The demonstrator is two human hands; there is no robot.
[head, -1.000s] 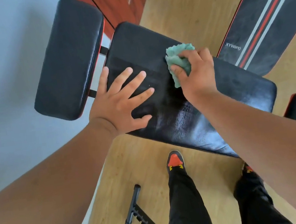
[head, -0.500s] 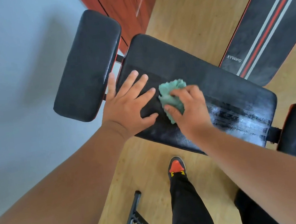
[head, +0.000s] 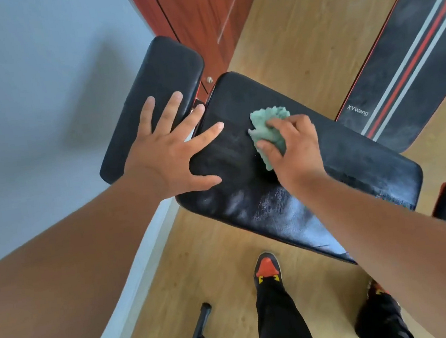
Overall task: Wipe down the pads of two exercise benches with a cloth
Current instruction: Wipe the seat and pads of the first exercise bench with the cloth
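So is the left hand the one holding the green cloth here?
No, the right hand grips the green cloth on the long bench pad, while the left hand lies flat with fingers spread.

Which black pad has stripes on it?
The long pad at top right, marked XYWang. It alone carries red and grey stripes; the pad being wiped and the short pad are plain black.

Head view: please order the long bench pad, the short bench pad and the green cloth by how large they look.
1. Long bench pad, largest.
2. Short bench pad.
3. Green cloth, smallest, partly hidden in the right hand.
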